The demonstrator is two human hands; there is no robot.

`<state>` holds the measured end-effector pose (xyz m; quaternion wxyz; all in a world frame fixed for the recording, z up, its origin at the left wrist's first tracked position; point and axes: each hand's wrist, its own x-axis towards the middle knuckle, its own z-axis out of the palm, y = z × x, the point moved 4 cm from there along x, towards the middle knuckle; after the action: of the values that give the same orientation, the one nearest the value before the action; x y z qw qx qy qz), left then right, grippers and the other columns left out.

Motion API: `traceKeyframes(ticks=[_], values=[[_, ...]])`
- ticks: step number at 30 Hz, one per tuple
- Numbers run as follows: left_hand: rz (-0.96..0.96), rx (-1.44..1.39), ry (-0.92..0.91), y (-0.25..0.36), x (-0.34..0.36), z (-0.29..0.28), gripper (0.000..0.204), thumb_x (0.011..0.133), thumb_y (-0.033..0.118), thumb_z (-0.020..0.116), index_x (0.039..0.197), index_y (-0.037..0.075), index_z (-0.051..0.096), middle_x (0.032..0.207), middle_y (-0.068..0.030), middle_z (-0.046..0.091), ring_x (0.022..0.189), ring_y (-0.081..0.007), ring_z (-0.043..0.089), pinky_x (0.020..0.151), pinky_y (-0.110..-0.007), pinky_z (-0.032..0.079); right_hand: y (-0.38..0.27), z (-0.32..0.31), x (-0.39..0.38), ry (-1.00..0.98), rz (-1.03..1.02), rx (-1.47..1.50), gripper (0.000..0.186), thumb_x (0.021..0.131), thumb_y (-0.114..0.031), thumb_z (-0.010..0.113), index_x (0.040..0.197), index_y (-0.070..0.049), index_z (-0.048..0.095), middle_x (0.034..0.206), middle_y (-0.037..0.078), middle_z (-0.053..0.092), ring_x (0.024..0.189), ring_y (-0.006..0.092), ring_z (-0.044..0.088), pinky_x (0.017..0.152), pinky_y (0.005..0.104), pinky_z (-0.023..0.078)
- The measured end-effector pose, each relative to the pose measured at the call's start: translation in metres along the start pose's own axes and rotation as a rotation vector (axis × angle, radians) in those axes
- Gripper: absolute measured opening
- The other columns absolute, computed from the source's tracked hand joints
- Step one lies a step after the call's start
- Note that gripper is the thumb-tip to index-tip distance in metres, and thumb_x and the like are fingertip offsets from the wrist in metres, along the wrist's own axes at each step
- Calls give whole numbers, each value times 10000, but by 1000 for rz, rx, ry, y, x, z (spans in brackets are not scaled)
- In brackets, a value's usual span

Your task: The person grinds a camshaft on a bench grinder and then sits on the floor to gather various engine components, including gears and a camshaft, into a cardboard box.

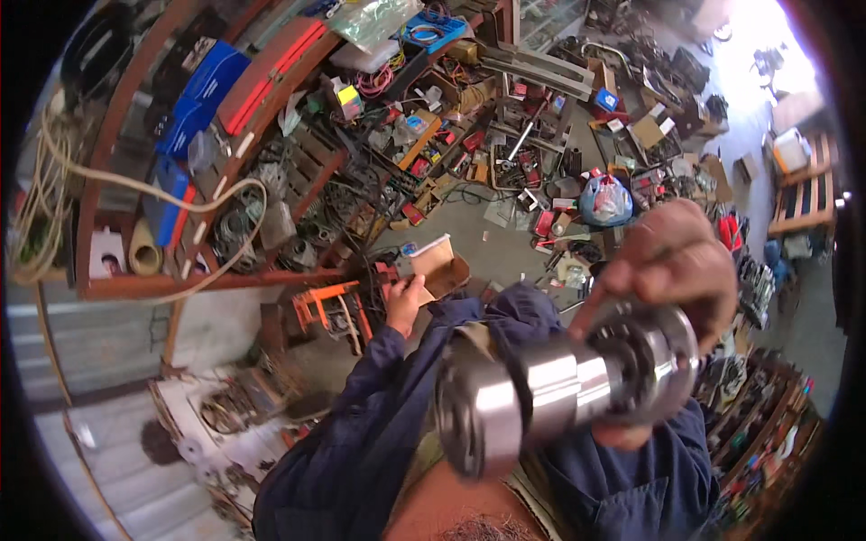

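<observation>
Close to the camera, my right hand (681,257) grips a shiny steel shaft with bearing-like rings (568,383). Its fingers wrap round the ringed end, while the thick plain end points to the lower left. The hand and the part are partly blurred, and the part hides some of my lap. Lower and to the left, my left hand (406,302) is closed on a small brown cardboard box (439,263) with its flap up. The inside of the box cannot be made out clearly.
A red-brown shelf with a red case (271,77) and a blue case (203,95) stands at the left. Parts and boxes litter the floor ahead, around a plastic bag (606,200). An orange metal frame (327,311) stands left of my left hand; a parts rack (767,433) lies right.
</observation>
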<state>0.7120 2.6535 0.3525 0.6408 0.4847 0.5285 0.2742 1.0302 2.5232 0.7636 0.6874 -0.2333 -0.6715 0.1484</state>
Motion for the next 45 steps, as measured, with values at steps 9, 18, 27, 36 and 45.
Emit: traceKeyframes(ticks=[9,18,27,36,45], values=[[-410,201,-232,-18,148,-43,381,907,303,682,1103,-24,656,1007,-67,692,851,-159,655,784,-318,518,7,7,38,13,44,-236,885,577,-435,937,1199,44,529,1045,168,545,807,206,624,542,244,572],[-467,355,-285,-22,228,32,432,839,255,756,1138,-35,645,1036,-89,700,904,-172,653,819,-332,502,112,-94,-51,748,607,-372,761,721,-466,824,1208,44,536,1047,140,593,779,178,617,573,271,511],[-341,861,-547,-146,331,112,590,717,212,829,1201,-27,591,1092,-152,688,975,-228,670,839,-354,548,250,-174,-311,1530,908,-55,425,867,-183,645,1172,94,542,969,104,653,705,157,618,654,328,542],[-201,1336,-822,-289,458,213,394,754,164,712,1129,46,687,1051,-179,714,967,-277,697,847,-367,544,346,-186,-499,1833,828,-42,445,882,-181,640,1204,67,461,933,105,615,672,161,612,633,313,546],[125,1313,-1172,-473,568,297,384,749,264,726,1084,78,693,1037,-187,691,979,-357,659,848,-436,513,474,-186,-647,1672,832,-163,397,883,-219,615,1186,14,507,1013,103,648,797,174,645,642,317,551]])
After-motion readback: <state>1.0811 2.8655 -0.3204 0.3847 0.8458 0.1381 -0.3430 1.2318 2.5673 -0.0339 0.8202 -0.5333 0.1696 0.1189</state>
